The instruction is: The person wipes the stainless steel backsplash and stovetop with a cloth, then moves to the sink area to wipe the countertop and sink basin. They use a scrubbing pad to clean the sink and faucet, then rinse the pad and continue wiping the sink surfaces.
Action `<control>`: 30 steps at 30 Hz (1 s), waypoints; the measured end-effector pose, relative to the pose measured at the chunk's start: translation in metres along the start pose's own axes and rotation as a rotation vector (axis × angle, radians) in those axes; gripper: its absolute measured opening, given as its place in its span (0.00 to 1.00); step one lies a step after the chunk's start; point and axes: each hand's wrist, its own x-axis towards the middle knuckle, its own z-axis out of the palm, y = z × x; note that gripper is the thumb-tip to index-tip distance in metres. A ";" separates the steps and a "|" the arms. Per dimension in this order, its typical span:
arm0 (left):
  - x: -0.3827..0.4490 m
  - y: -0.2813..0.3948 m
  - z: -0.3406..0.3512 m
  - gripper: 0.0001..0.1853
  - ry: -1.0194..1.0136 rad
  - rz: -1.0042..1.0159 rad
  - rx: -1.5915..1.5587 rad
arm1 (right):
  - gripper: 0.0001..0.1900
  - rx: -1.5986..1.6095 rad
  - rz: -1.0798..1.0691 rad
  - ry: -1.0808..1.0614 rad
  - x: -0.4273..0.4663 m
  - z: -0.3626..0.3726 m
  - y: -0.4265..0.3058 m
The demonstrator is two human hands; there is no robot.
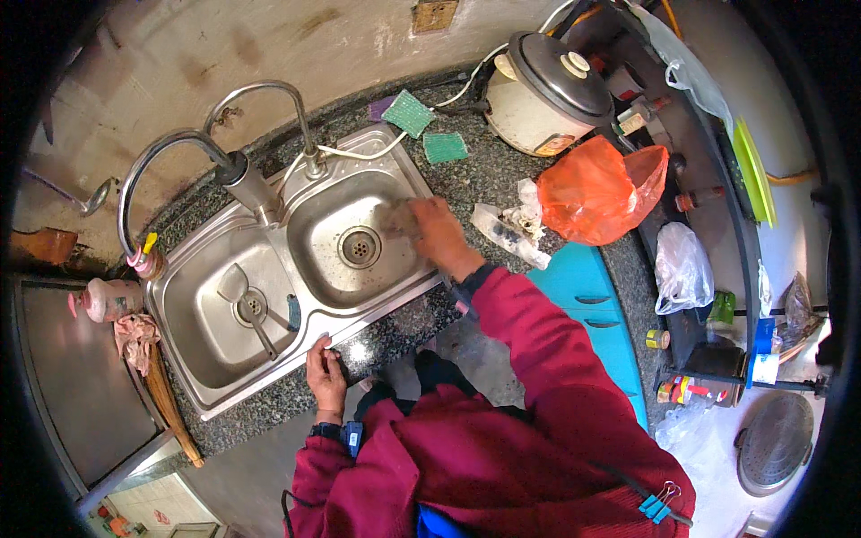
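My right hand (440,235) reaches over the right basin (323,215) of a stainless steel double sink. A blurred grey-brown scrubber (400,220) is in its fingers, against the basin's right wall. Left of it lies the round drain strainer (359,247). My left hand (325,380) rests at the sink's front rim with its fingers bent, and nothing shows in it. In the left basin (195,316), a spatula-like metal utensil (253,319) lies across the drain, and a dark green scrap of scouring pad (294,313) clings near the divider.
A chrome faucet (144,151) arches over the left basin. Green scouring pads (409,114), a rice cooker (545,94), a red plastic bag (588,191) and crumpled white plastic (504,235) are to the right. A pump bottle (111,300) and a straw brush (171,397) stand left.
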 end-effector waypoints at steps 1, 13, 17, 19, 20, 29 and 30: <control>-0.001 -0.001 0.000 0.17 -0.004 0.005 0.023 | 0.24 -0.138 -0.011 -0.044 0.002 -0.004 0.011; -0.002 -0.013 0.001 0.17 -0.010 0.045 0.017 | 0.27 -0.307 0.058 -0.281 -0.042 -0.010 0.005; -0.002 -0.012 0.001 0.16 -0.001 0.067 0.021 | 0.23 -0.331 0.189 -0.260 -0.053 0.008 -0.011; -0.002 -0.011 0.001 0.16 -0.003 0.066 0.014 | 0.23 -0.324 0.189 -0.253 -0.056 0.021 -0.026; -0.002 -0.010 0.001 0.16 -0.009 0.061 0.008 | 0.23 -0.293 0.180 -0.250 -0.056 0.030 -0.038; -0.001 -0.014 -0.003 0.16 -0.071 0.057 0.082 | 0.26 0.592 0.395 -0.203 -0.059 0.106 -0.140; -0.003 -0.014 -0.003 0.17 -0.065 0.024 0.083 | 0.27 0.858 0.431 -0.181 -0.056 0.100 -0.133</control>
